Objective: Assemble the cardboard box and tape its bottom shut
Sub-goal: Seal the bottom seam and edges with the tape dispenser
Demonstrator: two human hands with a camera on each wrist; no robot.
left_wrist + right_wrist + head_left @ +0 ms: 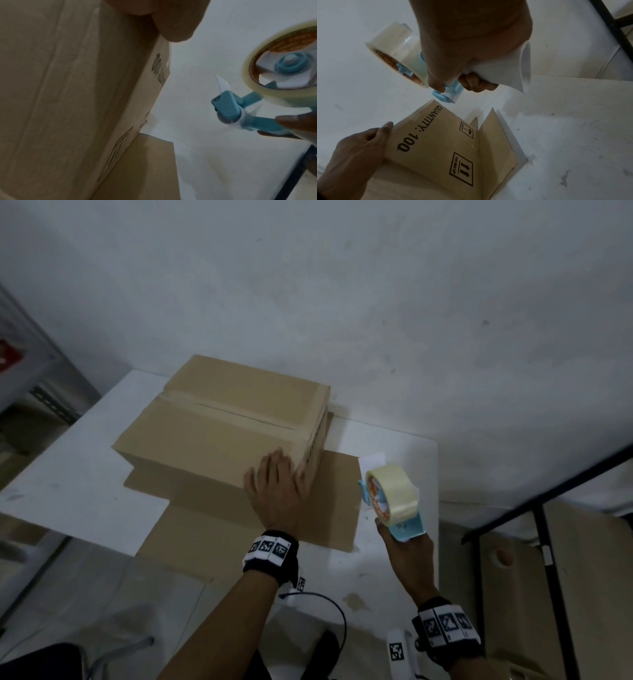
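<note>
The brown cardboard box (219, 419) stands on the white table (68, 474) with its closed flaps facing up. A seam (246, 417) runs across them, and a glossy tape strip shows at the seam's ends. My left hand (277, 491) rests on the box's near right corner with its fingers straight and its thumb (385, 125) on the printed side face (436, 148). To the right, above the table, my right hand (407, 549) grips the handle of a light blue tape dispenser (394, 498) that carries a clear tape roll (397, 46). The dispenser (228, 106) is clear of the box.
The box's lower flaps (325, 491) lie spread on the table and reach past its front edge. A black metal frame (548, 508) stands at the right and a metal shelf (34, 392) at the far left. The wall is close behind the box.
</note>
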